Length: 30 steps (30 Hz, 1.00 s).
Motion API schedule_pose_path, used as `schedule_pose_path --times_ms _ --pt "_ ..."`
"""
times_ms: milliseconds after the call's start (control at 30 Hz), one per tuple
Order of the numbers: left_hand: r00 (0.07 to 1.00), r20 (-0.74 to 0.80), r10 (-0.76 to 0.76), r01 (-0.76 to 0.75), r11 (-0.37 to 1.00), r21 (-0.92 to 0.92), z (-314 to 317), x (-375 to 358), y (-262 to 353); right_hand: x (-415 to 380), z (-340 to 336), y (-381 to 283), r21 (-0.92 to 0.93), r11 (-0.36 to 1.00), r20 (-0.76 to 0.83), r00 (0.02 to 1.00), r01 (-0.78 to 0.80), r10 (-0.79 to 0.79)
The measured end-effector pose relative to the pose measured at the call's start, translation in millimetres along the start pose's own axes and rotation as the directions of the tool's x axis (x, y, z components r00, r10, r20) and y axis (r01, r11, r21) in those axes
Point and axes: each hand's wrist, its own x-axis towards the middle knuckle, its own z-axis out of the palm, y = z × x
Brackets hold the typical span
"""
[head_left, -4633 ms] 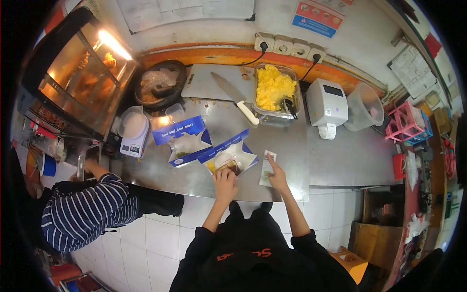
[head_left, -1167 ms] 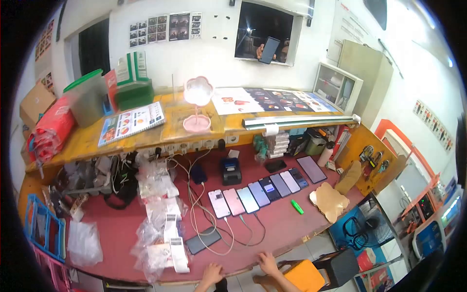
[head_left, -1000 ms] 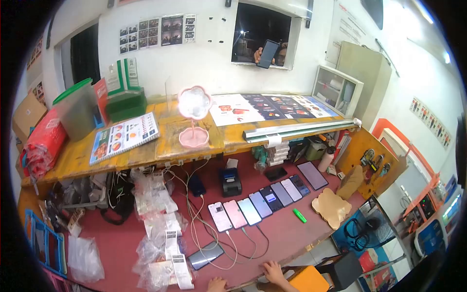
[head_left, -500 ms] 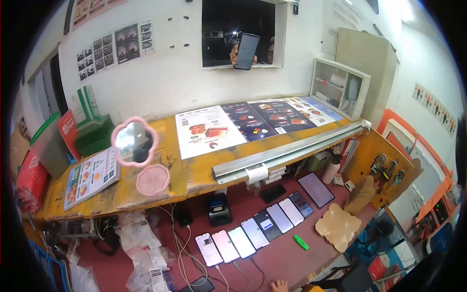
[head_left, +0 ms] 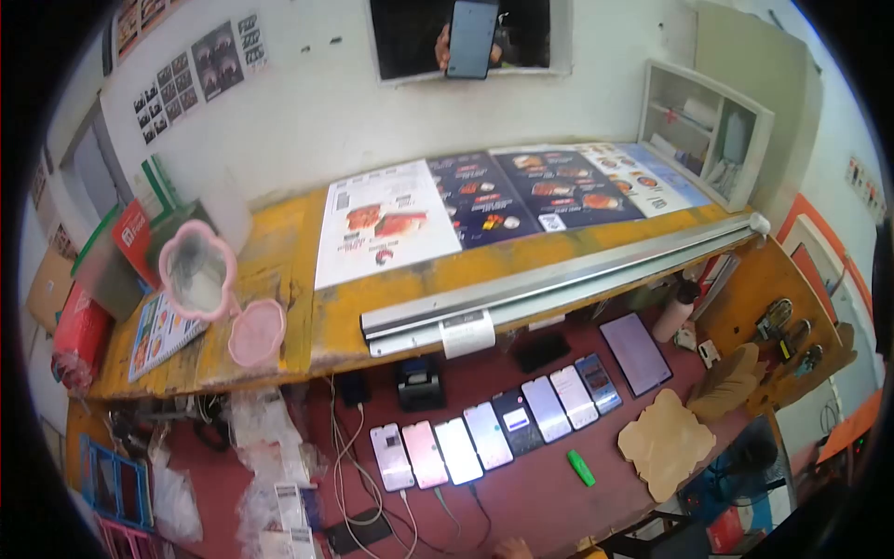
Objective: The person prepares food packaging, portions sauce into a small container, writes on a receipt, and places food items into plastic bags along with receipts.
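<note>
My right hand [head_left: 512, 548] shows only in part at the bottom edge, blurred, over the red desk [head_left: 568, 494]; whether its fingers are apart is unclear. A row of several lit phones lies above it, among them a white-screened phone [head_left: 459, 451] and a pink one [head_left: 425, 455]. The green marker [head_left: 581, 468] lies to its upper right. My left hand is outside the view.
Another person's hand [head_left: 443, 47] holds up a phone [head_left: 471, 39] at the wall opening. A yellow shelf [head_left: 279, 270] carries menu sheets [head_left: 386, 224], a metal rail [head_left: 559, 279] and a pink mirror [head_left: 198, 270]. A tablet [head_left: 635, 354] and white cables [head_left: 340, 466] lie below.
The view has tilted down and moved closer to the shelf. My right hand appears lower and further left, with less of it showing. The other person's phone sits higher in view.
</note>
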Motion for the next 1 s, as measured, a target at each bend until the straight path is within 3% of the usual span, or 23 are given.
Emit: schedule_pose_path --times_ms 33,67,100,167,200,267,300,333,433,500,600,733,833,867,933,1000 --pt "1.0 0.009 0.008 -0.008 1.0 0.003 4 -4 -3 24 -65 -9 0.187 0.98 -0.282 0.959 0.071 -0.016" --pt "1.0 0.018 0.016 -0.017 1.0 0.008 9 -8 -7 50 -139 -23 0.301 0.926 -0.541 0.84 0.227 -0.03" --pt "0.999 0.025 0.027 -0.027 0.999 0.022 14 -10 -12 72 -172 -24 0.226 0.938 -0.647 0.761 0.264 -0.059" --pt "0.999 0.036 0.028 -0.03 0.999 0.035 24 -18 -19 112 -248 -44 0.254 0.948 -0.669 0.743 0.19 0.03" --pt "0.999 0.039 0.026 -0.028 0.998 0.053 29 -21 -22 138 -291 -65 0.317 0.91 -0.72 0.692 0.267 0.048" --pt "0.998 0.043 0.048 -0.046 0.997 -0.058 24 -21 -20 182 -325 -73 0.545 0.772 -0.694 0.693 0.328 0.196" --pt "0.997 0.041 0.072 -0.065 0.985 -0.159 25 -19 -22 204 -349 -84 0.602 0.623 -0.715 0.685 0.499 0.143" --pt "0.992 -0.064 0.108 -0.108 0.994 0.007 33 -14 -26 218 -372 -99 0.767 0.403 -0.614 0.752 0.499 0.238" --pt "0.997 -0.026 0.069 -0.071 0.992 -0.101 34 -16 -27 259 -399 -112 0.819 0.134 -0.574 0.799 0.558 0.179" --pt "0.998 -0.027 0.064 -0.066 0.996 -0.065 28 -16 -23 275 -407 -124 0.804 -0.026 -0.579 0.792 0.594 0.194" --pt "0.996 -0.065 0.058 -0.059 0.998 -0.015 22 -15 -17 285 -422 -139 0.815 -0.041 -0.553 0.797 0.578 0.244" --pt "0.998 -0.051 0.027 -0.022 0.995 0.094 -6 -17 4 289 -419 -136 0.841 -0.148 -0.491 0.85 0.52 0.191" --pt "0.999 -0.035 -0.031 0.034 0.995 0.089 1 -12 3 274 -416 -130 0.897 -0.12 -0.413 0.904 0.425 0.109" --pt "0.999 -0.039 -0.032 0.035 0.995 0.09 3 -10 3 266 -414 -128 0.896 -0.071 -0.426 0.895 0.437 0.135" --pt "0.995 0.024 -0.099 0.097 0.991 0.093 9 -5 3 250 -420 -131 0.879 -0.093 -0.457 0.883 0.467 0.109" --pt "0.993 -0.016 -0.121 0.122 0.984 0.128 24 -1 -1 241 -422 -124 0.849 -0.098 -0.517 0.855 0.519 0.055"
